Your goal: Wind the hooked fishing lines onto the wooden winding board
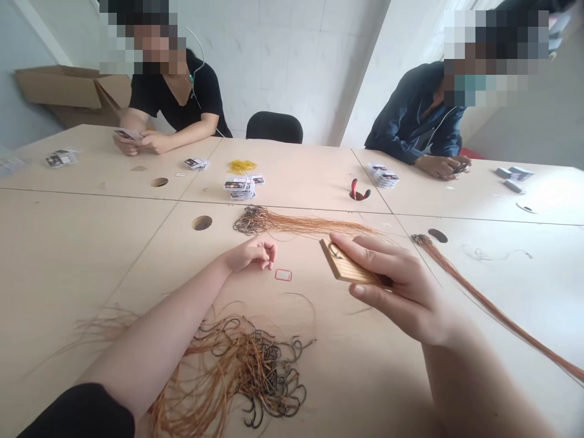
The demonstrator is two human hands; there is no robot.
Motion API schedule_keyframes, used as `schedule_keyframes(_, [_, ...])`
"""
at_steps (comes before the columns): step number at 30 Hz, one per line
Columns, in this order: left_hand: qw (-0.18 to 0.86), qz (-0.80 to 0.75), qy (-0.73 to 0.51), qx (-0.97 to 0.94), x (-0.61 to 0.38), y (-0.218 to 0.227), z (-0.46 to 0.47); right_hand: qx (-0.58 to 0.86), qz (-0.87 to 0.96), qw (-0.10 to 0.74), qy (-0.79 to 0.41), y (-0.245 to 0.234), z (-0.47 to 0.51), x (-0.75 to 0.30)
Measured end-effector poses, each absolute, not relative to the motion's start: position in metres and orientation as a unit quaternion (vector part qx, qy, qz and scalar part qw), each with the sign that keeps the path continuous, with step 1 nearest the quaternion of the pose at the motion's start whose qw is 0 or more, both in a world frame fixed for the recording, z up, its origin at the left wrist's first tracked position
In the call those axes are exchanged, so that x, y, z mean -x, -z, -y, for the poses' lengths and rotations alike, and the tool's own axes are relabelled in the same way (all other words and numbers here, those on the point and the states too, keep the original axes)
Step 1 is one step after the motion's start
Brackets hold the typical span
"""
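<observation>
My right hand (392,283) is shut on a small ribbed wooden board (347,265), with its thumb below and its fingers across the top. My left hand (252,255) lies curled on the tabletop, with nothing visible in its fingers. It is beside a small red-outlined square card (283,275). Below my left forearm sits a tangled heap of dark fish hooks with orange-brown lines (237,374). A second bunch of hooks (255,220) lies beyond my hands, its lines trailing right. A third bunch (497,310) stretches toward the lower right edge.
Two co-workers sit across the pale joined tables (292,194), their hands (137,143) (440,167) handling small items. Stacks of printed cards (240,187) and yellow rubber bands (242,166) lie between us. A red-handled tool (356,190) stands in a table hole. A cardboard box (73,91) is behind.
</observation>
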State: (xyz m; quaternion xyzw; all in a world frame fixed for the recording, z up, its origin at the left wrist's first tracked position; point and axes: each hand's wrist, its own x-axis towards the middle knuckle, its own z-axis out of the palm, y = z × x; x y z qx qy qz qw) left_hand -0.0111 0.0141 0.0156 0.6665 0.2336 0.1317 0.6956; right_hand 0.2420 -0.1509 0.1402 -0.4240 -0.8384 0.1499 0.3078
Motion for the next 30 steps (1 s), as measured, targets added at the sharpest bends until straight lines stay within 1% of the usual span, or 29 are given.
schedule_keyframes(3, [0.693,-0.233,-0.134,-0.670,0.012,-0.015,-0.015,0.415,0.843,0.307,-0.151,-0.150,0.156,-0.256])
schedule_keyframes(5, [0.689,-0.233,-0.134,-0.673,0.012,-0.014,-0.016,0.416,0.841,0.312,-0.150,-0.148,0.156,-0.257])
schedule_keyframes(7, [0.688,-0.232,-0.133,-0.674,0.012,-0.014,-0.016,0.411,0.842,0.316,-0.150,-0.137,0.151,-0.249])
schedule_keyframes(9, [0.691,-0.233,-0.133,-0.671,0.012,-0.013,-0.016,0.409,0.846,0.313,-0.139,-0.116,0.140,-0.235])
schedule_keyframes(11, [0.694,-0.236,-0.135,-0.667,0.011,-0.013,-0.016,0.433,0.856,0.264,-0.103,-0.086,0.125,-0.217])
schedule_keyframes(13, [0.694,-0.244,-0.138,-0.663,0.009,-0.014,-0.015,0.463,0.864,0.192,-0.050,-0.054,0.110,-0.203])
schedule_keyframes(15, [0.693,-0.250,-0.151,-0.659,0.008,-0.015,-0.014,0.478,0.870,0.119,-0.032,-0.028,0.099,-0.194])
schedule_keyframes(17, [0.693,-0.251,-0.157,-0.657,0.006,-0.017,-0.012,0.488,0.868,0.086,-0.028,-0.014,0.095,-0.190])
schedule_keyframes(21, [0.675,-0.264,-0.175,-0.667,0.005,-0.019,-0.009,0.500,0.862,0.078,-0.014,-0.011,0.096,-0.190])
schedule_keyframes(23, [0.652,-0.263,-0.196,-0.683,0.005,-0.018,-0.006,0.504,0.860,0.080,-0.005,-0.013,0.097,-0.190])
schedule_keyframes(25, [0.608,-0.265,-0.215,-0.717,0.004,-0.017,-0.003,0.507,0.857,0.088,-0.002,-0.014,0.095,-0.190])
schedule_keyframes(30, [0.427,-0.273,-0.197,-0.839,-0.002,-0.016,0.006,0.499,0.859,0.119,-0.010,-0.010,0.091,-0.191])
